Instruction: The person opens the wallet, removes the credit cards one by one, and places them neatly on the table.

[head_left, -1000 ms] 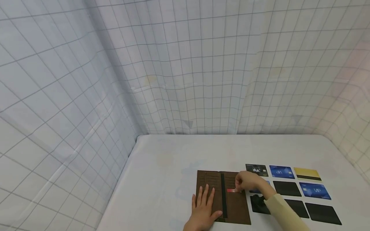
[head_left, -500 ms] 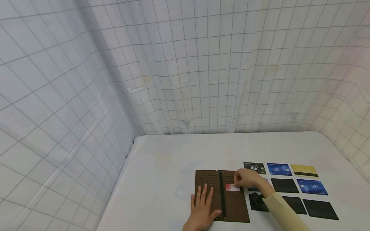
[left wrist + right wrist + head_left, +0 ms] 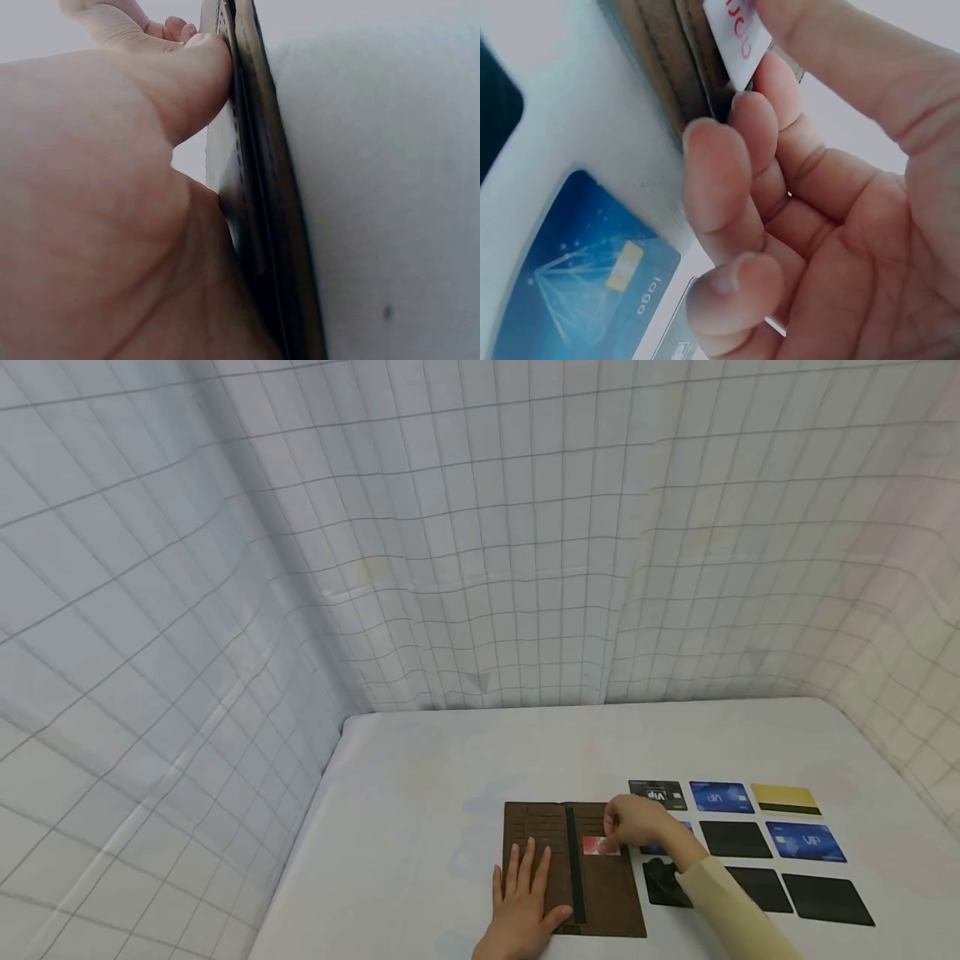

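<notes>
A brown leather wallet (image 3: 613,906) lies spread out on the white table, a dark band (image 3: 574,868) down its middle. My left hand (image 3: 519,903) rests on its left half, fingers spread and straight. On the right half, my right hand (image 3: 633,823) pinches a red and white card (image 3: 592,846) at the card slots, its right end covered by my fingers. Up close in the right wrist view, the card (image 3: 736,45) shows red lettering beside the thumb. The wallet's stitched edge (image 3: 259,150) runs beside my left thumb in the left wrist view.
Right of the wallet, several cards lie in rows: a black VIP card (image 3: 658,793), blue cards (image 3: 806,842), a gold card (image 3: 786,800) and black cards (image 3: 828,899). My right forearm crosses over some of them. White gridded curtains (image 3: 480,568) enclose the table's back and sides.
The card went from a thin red strip to showing more of its red and white face. My right fingers shifted slightly on it; my left hand stayed on the wallet.
</notes>
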The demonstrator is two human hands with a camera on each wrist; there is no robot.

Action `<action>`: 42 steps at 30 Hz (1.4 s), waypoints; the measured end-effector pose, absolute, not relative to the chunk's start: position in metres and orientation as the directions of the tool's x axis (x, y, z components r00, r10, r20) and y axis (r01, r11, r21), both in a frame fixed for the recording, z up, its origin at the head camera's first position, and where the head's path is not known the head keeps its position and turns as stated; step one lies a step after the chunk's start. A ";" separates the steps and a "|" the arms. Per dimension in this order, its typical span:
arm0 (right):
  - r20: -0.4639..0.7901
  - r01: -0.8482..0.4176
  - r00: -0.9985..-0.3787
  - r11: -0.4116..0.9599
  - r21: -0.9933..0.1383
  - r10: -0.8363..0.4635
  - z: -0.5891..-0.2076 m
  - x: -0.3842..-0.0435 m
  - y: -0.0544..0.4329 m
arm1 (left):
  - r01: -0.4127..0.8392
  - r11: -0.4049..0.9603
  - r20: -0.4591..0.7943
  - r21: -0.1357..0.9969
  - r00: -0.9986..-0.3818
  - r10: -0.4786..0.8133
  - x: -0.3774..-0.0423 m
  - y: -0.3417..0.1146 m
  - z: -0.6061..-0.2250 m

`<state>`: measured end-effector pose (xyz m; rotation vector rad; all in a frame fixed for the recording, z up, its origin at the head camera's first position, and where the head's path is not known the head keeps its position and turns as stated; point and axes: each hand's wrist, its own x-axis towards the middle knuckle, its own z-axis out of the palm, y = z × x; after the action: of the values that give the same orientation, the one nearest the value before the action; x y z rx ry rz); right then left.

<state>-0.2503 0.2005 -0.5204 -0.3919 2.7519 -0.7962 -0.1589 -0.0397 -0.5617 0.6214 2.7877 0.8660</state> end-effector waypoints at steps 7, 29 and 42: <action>-0.154 -0.173 -0.938 0.805 -0.567 -0.311 -0.519 -0.250 0.204 | 0.337 0.766 -0.057 0.547 -0.898 0.436 -0.159 -0.037 -0.560; -0.171 -0.137 -0.940 0.786 -0.602 -0.295 -0.520 -0.261 0.204 | 0.402 0.758 0.069 0.513 -0.900 0.430 -0.165 -0.041 -0.576; -0.156 -0.119 -0.955 0.809 -0.575 -0.251 -0.518 -0.257 0.204 | 0.360 0.746 -0.019 0.561 -0.895 0.446 -0.160 -0.040 -0.557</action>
<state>-0.2569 0.2036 -0.5184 -0.2872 2.7704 -0.8589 -0.1603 -0.0405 -0.5567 0.6493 2.7914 0.8498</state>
